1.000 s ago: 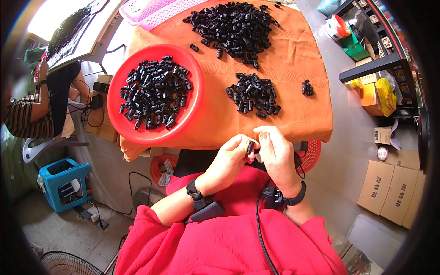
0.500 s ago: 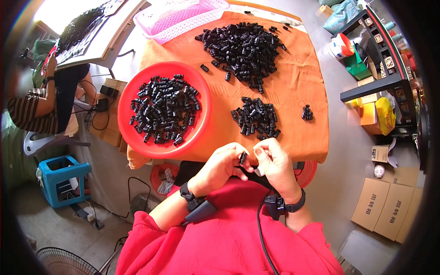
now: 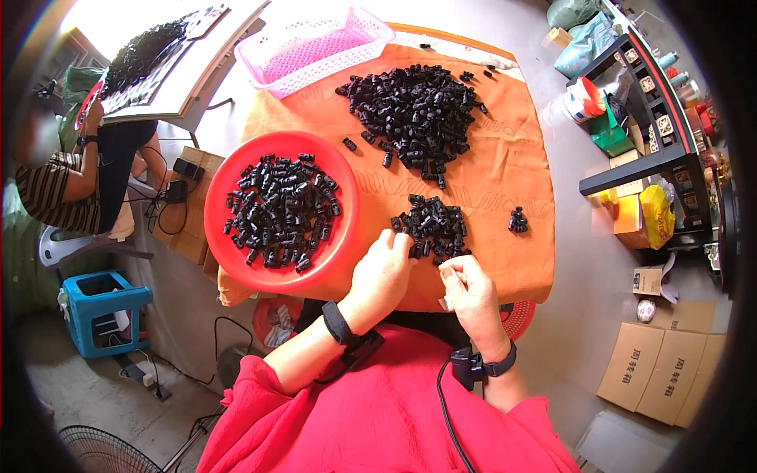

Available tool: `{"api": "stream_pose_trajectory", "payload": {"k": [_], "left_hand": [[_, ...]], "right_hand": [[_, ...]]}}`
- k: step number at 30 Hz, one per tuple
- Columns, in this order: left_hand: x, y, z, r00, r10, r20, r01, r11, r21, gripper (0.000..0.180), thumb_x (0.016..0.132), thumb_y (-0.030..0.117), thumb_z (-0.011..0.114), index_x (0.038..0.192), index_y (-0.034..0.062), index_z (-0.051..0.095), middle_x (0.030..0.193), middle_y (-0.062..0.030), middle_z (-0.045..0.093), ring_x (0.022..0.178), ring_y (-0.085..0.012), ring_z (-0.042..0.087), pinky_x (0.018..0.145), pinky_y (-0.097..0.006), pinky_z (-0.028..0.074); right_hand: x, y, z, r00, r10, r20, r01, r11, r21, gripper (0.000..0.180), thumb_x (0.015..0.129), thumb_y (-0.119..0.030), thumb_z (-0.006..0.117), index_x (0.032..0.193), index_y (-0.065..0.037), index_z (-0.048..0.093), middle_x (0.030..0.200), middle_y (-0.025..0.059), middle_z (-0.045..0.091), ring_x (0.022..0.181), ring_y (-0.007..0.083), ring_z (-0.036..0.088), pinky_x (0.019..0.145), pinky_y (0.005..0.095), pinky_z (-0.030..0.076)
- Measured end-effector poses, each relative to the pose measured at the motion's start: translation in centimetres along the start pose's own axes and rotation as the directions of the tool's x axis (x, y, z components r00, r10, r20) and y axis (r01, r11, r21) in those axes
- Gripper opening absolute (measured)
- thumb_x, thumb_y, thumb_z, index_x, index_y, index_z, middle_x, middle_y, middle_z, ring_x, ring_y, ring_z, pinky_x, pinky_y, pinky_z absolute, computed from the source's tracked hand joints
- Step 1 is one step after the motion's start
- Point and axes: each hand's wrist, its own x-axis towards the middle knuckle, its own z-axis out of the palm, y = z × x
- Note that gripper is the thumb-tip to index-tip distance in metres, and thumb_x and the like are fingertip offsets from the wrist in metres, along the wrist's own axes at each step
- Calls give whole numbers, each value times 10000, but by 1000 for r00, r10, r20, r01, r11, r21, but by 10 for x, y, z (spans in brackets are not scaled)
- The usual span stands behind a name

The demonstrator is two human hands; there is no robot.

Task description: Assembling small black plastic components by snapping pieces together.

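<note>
My left hand (image 3: 380, 276) is at the near left edge of a small pile of short black plastic fittings (image 3: 438, 225), its fingers drawn together. What they hold, if anything, is hidden. To its right, just over the table's near edge, my right hand (image 3: 475, 303) is closed in a pinch. A small whitish piece (image 3: 445, 303) pokes out from its fingertips, too small to name. A red round basin (image 3: 351, 217) on the left holds many of the same black fittings. A larger heap of them (image 3: 410, 114) lies farther back.
An orange cloth (image 3: 505, 260) covers the table. A small cluster of fittings (image 3: 518, 220) lies at the right, and a pink basket (image 3: 331, 63) stands at the back left. Beyond are a blue stool (image 3: 106, 311), cardboard boxes (image 3: 658, 370) and another person (image 3: 67, 177) at a second table.
My left hand has moved up from near my body to the small pile; the black fitting seen in it before is out of sight. My right hand has shifted slightly down, still pinching the whitish piece.
</note>
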Motion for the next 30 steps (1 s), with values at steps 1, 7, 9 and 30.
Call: {"api": "stream_pose_trajectory", "payload": {"k": [1, 7, 9, 30], "left_hand": [[-2, -3, 2, 1000, 8, -9, -8, 1000, -4, 328, 843, 140, 726, 1110, 43, 563, 990, -181, 566, 869, -365, 622, 737, -428, 535], [-4, -7, 2, 996, 49, -79, -55, 995, -84, 228, 914, 111, 649, 1112, 27, 575, 972, -162, 597, 838, -336, 626, 703, -399, 531], [-3, -5, -6, 983, 109, -148, -131, 980, -150, 193, 951, 121, 625, 1111, 23, 578, 958, -127, 616, 794, -281, 635, 655, -361, 527], [-17, -5, -30, 737, 73, 672, 661, -289, -693, 259, 1004, 291, 617, 1099, 50, 634, 935, 9, 654, 741, -59, 570, 647, -180, 438]], "right_hand": [[0, 0, 0, 1000, 9, 7, -9, 1000, -7, 100, 1021, -111, 566, 1018, -12, 586, 764, -1, 582, 585, 49, 559, 544, 242, 524], [3, 0, 0, 1000, 11, 7, -11, 1000, 20, 101, 1023, -116, 564, 1028, -19, 590, 766, -5, 581, 604, 48, 566, 546, 240, 519], [4, 2, -1, 1000, 10, 1, -10, 999, 38, 98, 1024, -113, 560, 1030, -20, 590, 766, -5, 580, 615, 47, 569, 546, 240, 520], [-2, -14, 5, 977, -200, 77, 208, 972, -108, 172, 942, 1, 624, 1112, -23, 631, 908, 91, 646, 534, 116, 610, 514, 264, 508]]}}
